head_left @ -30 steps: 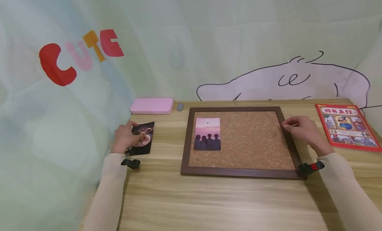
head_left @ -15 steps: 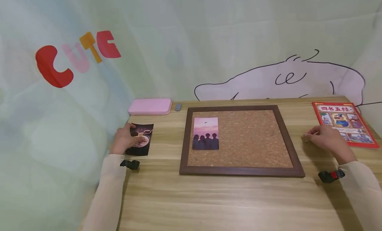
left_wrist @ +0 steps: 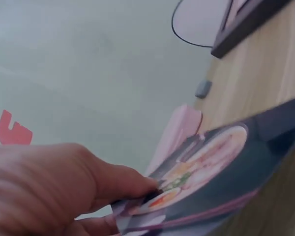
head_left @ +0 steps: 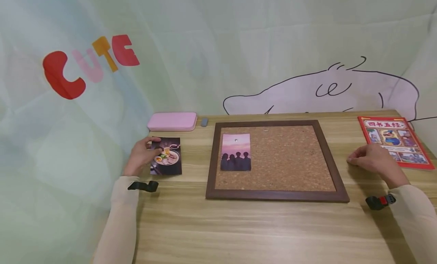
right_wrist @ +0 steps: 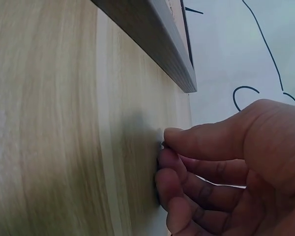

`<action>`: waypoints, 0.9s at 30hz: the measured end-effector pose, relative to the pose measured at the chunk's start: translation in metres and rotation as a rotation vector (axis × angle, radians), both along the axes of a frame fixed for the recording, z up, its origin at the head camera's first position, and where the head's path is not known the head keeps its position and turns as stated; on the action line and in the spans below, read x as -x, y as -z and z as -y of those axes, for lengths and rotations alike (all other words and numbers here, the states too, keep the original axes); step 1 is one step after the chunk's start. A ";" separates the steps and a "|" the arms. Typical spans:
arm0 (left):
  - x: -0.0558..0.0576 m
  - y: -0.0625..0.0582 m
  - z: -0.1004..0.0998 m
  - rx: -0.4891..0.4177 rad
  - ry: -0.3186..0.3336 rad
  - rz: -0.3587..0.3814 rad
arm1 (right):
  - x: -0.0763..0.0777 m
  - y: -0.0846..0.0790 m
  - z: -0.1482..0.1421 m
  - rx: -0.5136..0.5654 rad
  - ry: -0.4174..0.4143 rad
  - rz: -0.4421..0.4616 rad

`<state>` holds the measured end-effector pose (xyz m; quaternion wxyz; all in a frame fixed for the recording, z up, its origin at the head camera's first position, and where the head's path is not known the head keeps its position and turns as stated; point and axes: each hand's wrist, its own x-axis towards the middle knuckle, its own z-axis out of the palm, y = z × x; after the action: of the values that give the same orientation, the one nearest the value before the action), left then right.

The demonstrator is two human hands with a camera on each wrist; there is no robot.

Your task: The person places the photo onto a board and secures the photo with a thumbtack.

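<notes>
Left hand (head_left: 140, 156) pinches the left edge of the food photo (head_left: 170, 157), at the counter's (head_left: 239, 230) left side; right hand (head_left: 375, 161) near the red book (head_left: 397, 140), fingertips together, can't tell if holding anything; pink case (head_left: 172, 121) closed, contents hidden; versus a second ago, more of the photo shows, right hand is off the corkboard (head_left: 288, 161) edge.

1. On your desk (head_left: 239, 233), the corkboard (head_left: 290, 157) bears a pinned photo (head_left: 235, 154) toward 9 o'clock.
2. At the board's 9 o'clock: the loose photo (head_left: 167, 157) in your left hand (head_left: 140, 154).
3. At 10: the case (head_left: 172, 121), eraser (head_left: 204, 122) at its 3.
4. At 3: your right hand (head_left: 377, 161), then the book (head_left: 392, 137).
</notes>
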<state>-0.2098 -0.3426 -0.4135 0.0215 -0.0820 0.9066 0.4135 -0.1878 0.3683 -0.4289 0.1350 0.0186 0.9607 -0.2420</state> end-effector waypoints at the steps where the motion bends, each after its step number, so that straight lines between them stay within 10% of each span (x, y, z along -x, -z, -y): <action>1: 0.000 -0.001 -0.002 -0.014 -0.005 -0.018 | 0.000 0.000 0.000 0.003 0.001 0.004; 13: -0.003 -0.029 -0.065 -0.151 0.120 -0.069 | 0.006 0.000 0.010 0.065 0.000 -0.080; 27: 0.023 -0.019 -0.178 -0.285 0.389 -0.038 | 0.015 -0.002 0.040 0.234 0.020 -0.263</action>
<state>-0.2330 -0.1643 -0.3946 0.0951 0.1056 0.8380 0.5268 -0.2028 0.3280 -0.4267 0.0070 -0.0194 0.9351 -0.3537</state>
